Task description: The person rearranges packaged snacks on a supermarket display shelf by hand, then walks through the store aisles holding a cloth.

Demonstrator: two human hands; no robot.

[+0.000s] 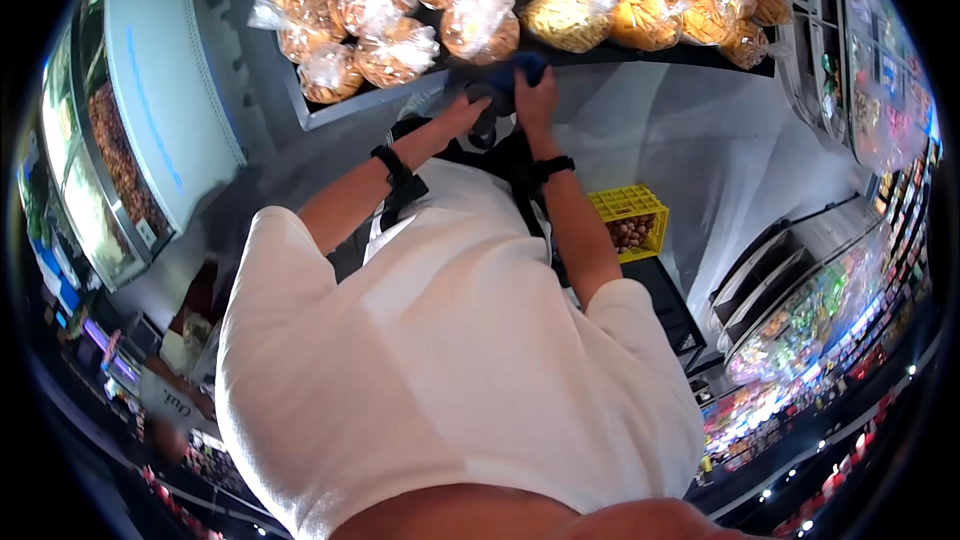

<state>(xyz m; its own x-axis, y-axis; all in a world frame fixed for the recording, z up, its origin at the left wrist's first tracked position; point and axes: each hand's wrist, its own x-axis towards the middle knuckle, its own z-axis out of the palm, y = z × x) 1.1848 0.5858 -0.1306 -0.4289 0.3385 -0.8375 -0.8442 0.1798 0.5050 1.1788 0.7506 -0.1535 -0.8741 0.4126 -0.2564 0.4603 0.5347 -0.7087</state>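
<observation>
My left hand (462, 114) and my right hand (535, 97) are closed on a dark blue and black item (500, 83) that looks soft; its exact kind is unclear. It is held low in front of me, just below the near edge of a black display tray (670, 64) piled with several plastic-bagged baked goods (565, 15). Both wrists wear black bands, and part of the dark item is hidden behind my fingers.
A pale rounded display case (172, 80) with glass-fronted food stands at left. A yellow crate (625, 202) of round brown items sits beside a dark stand at right. Racks of bagged goods (800, 305) line the right. Another person (175, 390) is at lower left.
</observation>
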